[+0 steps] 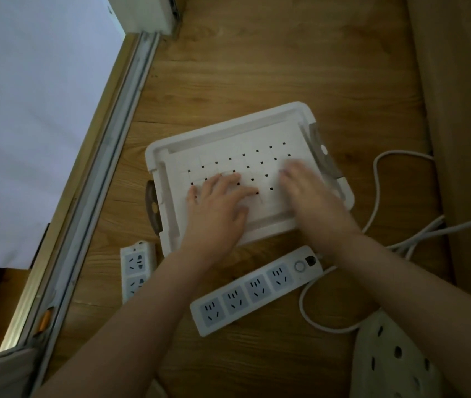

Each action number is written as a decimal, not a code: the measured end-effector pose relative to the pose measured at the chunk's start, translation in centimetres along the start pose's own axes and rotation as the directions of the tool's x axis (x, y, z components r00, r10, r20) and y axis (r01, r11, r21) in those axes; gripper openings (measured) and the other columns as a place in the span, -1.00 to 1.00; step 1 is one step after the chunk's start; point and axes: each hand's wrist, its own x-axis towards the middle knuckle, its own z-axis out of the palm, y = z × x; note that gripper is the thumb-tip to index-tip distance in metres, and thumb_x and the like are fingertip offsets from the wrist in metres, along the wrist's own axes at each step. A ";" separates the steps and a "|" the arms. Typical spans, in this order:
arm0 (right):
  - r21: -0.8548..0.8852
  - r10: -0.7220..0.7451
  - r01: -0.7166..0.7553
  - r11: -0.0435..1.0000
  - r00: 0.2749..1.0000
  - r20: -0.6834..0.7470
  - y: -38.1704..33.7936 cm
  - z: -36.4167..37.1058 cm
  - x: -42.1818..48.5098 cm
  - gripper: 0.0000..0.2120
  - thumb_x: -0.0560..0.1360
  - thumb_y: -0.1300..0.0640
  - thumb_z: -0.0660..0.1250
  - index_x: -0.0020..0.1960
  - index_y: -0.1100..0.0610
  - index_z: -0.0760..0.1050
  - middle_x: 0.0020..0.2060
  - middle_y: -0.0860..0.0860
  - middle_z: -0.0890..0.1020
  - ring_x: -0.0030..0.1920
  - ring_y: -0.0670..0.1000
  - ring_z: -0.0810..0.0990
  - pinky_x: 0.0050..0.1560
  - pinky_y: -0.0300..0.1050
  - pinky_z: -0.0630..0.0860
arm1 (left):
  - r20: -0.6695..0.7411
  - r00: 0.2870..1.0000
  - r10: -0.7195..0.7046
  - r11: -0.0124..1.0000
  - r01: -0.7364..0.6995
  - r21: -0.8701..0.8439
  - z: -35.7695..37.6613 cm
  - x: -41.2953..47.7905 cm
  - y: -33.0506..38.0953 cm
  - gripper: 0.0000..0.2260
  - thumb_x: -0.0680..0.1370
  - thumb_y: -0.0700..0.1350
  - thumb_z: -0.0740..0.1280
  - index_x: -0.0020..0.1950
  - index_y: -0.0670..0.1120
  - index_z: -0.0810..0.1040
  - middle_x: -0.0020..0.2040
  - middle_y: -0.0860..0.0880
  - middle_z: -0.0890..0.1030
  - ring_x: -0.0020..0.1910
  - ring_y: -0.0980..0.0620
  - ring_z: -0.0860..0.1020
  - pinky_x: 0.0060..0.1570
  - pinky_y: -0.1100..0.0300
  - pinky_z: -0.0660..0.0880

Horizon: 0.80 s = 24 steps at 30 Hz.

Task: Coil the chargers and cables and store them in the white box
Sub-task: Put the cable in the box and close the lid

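A white box (228, 130) with its lid on lies on the wooden floor, grey latches at its left and right ends. My left hand (217, 205) rests flat on the lid's left half, fingers spread. My right hand (306, 191) presses flat on the lid's right half, slightly blurred. In front of the box lies a long white power strip (257, 291) with its white cable (378, 196) looping off to the right. A shorter white power strip (136, 268) sits to the left of it.
A sliding-door track (99, 173) and a pale wall run along the left. A wooden panel (464, 139) stands at the right. A white perforated object (395, 360) fills the bottom right corner. More cables trail off at the right edge.
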 end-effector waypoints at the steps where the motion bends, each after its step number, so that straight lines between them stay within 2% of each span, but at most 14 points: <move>1: 0.076 -0.091 0.089 0.993 0.996 0.012 -1.0 0.2 0.2 -0.37 0.54 0.33 0.12 0.52 0.16 -0.08 0.52 0.11 -0.06 0.51 0.06 -0.15 0.38 -0.15 -0.31 | -0.062 0.998 -0.005 0.996 0.000 -0.086 -0.3 -0.3 -0.5 -0.65 0.55 -0.15 0.26 0.31 0.12 0.44 0.42 0.03 0.32 0.44 -0.01 0.17 0.44 -0.10 0.06; 3: 0.129 -0.190 0.183 0.975 0.981 0.039 -2.9 0.9 1.4 -0.38 0.56 0.31 0.09 0.52 0.11 -0.12 0.52 0.09 -0.11 0.51 0.07 -0.21 0.44 -0.08 -0.29 | -0.201 0.976 -0.087 0.986 0.055 -0.160 -0.8 -1.4 -1.9 -0.61 0.50 -0.26 0.30 0.30 0.03 0.45 0.38 -0.03 0.36 0.40 -0.03 0.24 0.41 -0.06 0.16; 4: 0.131 -0.183 0.175 0.976 0.982 0.049 -3.8 1.3 2.3 -0.41 0.58 0.28 0.06 0.52 0.10 -0.12 0.52 0.09 -0.12 0.51 0.10 -0.22 0.46 0.02 -0.26 | -0.264 0.952 -0.158 0.982 0.122 -0.147 -0.9 -2.1 -2.9 -0.58 0.48 -0.28 0.31 0.31 0.01 0.44 0.38 -0.05 0.36 0.39 -0.04 0.25 0.39 -0.09 0.19; 6: 0.128 -0.113 0.104 0.986 0.992 0.062 -5.2 1.8 3.9 -0.48 0.62 0.18 0.00 0.52 0.10 -0.12 0.52 0.07 -0.11 0.50 0.16 -0.21 0.45 0.18 -0.21 | -0.329 0.882 -0.336 0.941 0.302 -0.152 -1.0 -3.2 -5.3 -0.54 0.47 -0.20 0.32 0.35 0.00 0.38 0.38 -0.06 0.37 0.36 -0.08 0.31 0.34 -0.18 0.27; 7: 0.115 -0.079 0.070 0.991 0.994 0.075 -5.8 1.9 4.5 -0.49 0.63 0.14 -0.03 0.52 0.10 -0.14 0.52 0.06 -0.13 0.50 0.19 -0.22 0.45 0.24 -0.19 | -0.307 0.838 -0.451 0.890 0.396 -0.225 -1.0 -3.6 -6.2 -0.51 0.46 -0.12 0.33 0.38 0.01 0.34 0.37 -0.05 0.37 0.34 -0.08 0.33 0.32 -0.19 0.29; 8: 0.095 -0.052 0.044 0.994 0.995 0.088 -6.3 2.2 4.9 -0.50 0.64 0.13 -0.06 0.52 0.10 -0.16 0.52 0.05 -0.15 0.49 0.21 -0.23 0.44 0.29 -0.19 | -0.233 0.782 -0.578 0.800 0.486 -0.353 -1.3 -3.8 -6.7 -0.46 0.45 -0.05 0.36 0.41 0.02 0.30 0.37 -0.04 0.38 0.33 -0.06 0.35 0.29 -0.17 0.33; 9: 0.078 -0.033 0.026 0.997 0.995 0.090 -6.7 2.4 5.1 -0.50 0.64 0.13 -0.08 0.52 0.10 -0.19 0.52 0.05 -0.18 0.49 0.23 -0.25 0.43 0.31 -0.20 | -0.115 0.716 -0.688 0.658 0.551 -0.513 -1.5 -3.9 -6.9 -0.42 0.44 -0.02 0.38 0.43 0.01 0.28 0.35 -0.03 0.41 0.29 -0.04 0.40 0.25 -0.11 0.38; 10: 0.066 -0.022 0.017 0.998 0.996 0.082 -6.9 2.7 5.2 -0.50 0.64 0.13 -0.09 0.52 0.10 -0.21 0.52 0.05 -0.19 0.48 0.24 -0.26 0.42 0.32 -0.21 | 0.007 0.663 -0.749 0.503 0.574 -0.646 -1.6 -3.8 -7.0 -0.44 0.44 -0.02 0.39 0.41 -0.02 0.31 0.28 -0.03 0.47 0.22 -0.02 0.46 0.15 0.00 0.46; 11: 0.061 -0.014 0.010 0.998 0.998 0.066 -7.1 3.1 5.1 -0.49 0.64 0.14 -0.10 0.52 0.10 -0.23 0.52 0.05 -0.20 0.48 0.23 -0.28 0.42 0.32 -0.23 | 0.073 0.641 -0.764 0.407 0.566 -0.717 -1.6 -3.7 -6.9 -0.52 0.45 -0.05 0.39 0.35 -0.05 0.38 0.16 0.00 0.54 0.12 0.01 0.52 0.01 0.13 0.50; 13: 0.076 0.008 -0.010 0.997 0.999 0.033 -7.1 3.6 4.9 -0.49 0.64 0.12 -0.11 0.52 0.07 -0.26 0.52 0.02 -0.22 0.48 0.19 -0.30 0.44 0.28 -0.25 | -0.022 0.678 -0.735 0.507 0.527 -0.682 -1.8 -3.7 -6.3 -0.68 0.47 -0.12 0.39 0.19 -0.07 0.43 -0.05 0.11 0.52 -0.07 0.14 0.53 -0.21 0.34 0.45; 15: 0.096 0.029 -0.030 0.995 1.000 0.011 -7.0 3.9 4.8 -0.51 0.63 0.08 -0.18 0.51 0.03 -0.27 0.51 -0.01 -0.23 0.48 0.14 -0.32 0.45 0.23 -0.28 | -0.139 0.720 -0.680 0.634 0.481 -0.606 -1.9 -3.7 -5.6 -0.74 0.49 -0.16 0.38 0.12 -0.06 0.38 -0.10 0.14 0.47 -0.17 0.23 0.48 -0.26 0.40 0.42; 18: 0.110 0.047 -0.047 0.993 0.999 0.003 -6.9 4.0 4.7 -0.52 0.63 0.04 -0.23 0.51 -0.01 -0.27 0.51 -0.04 -0.22 0.49 0.10 -0.32 0.46 0.19 -0.28 | -0.199 0.759 -0.620 0.735 0.473 -0.486 -1.7 -4.0 -5.0 -0.78 0.52 -0.15 0.34 0.11 -0.06 0.37 -0.05 0.09 0.49 -0.08 0.10 0.52 -0.04 0.12 0.55; 20: 0.120 0.049 -0.049 0.992 0.999 -0.002 -7.1 4.0 4.7 -0.53 0.63 0.03 -0.23 0.51 -0.02 -0.27 0.51 -0.05 -0.21 0.49 0.09 -0.31 0.46 0.18 -0.28 | -0.225 0.768 -0.599 0.771 0.477 -0.423 -1.5 -4.4 -5.0 -0.75 0.51 -0.16 0.35 0.13 -0.06 0.39 -0.03 0.11 0.46 -0.02 0.09 0.50 0.12 -0.06 0.49; 24: 0.121 0.051 -0.050 0.991 0.999 -0.002 -7.2 4.0 4.8 -0.53 0.63 0.03 -0.23 0.51 -0.02 -0.25 0.51 -0.05 -0.21 0.49 0.09 -0.31 0.46 0.16 -0.30 | -0.300 0.780 -0.549 0.830 0.467 -0.306 -1.0 -5.1 -5.0 -0.75 0.49 -0.15 0.34 0.15 -0.09 0.44 -0.01 0.04 0.53 0.02 -0.01 0.54 0.18 -0.14 0.43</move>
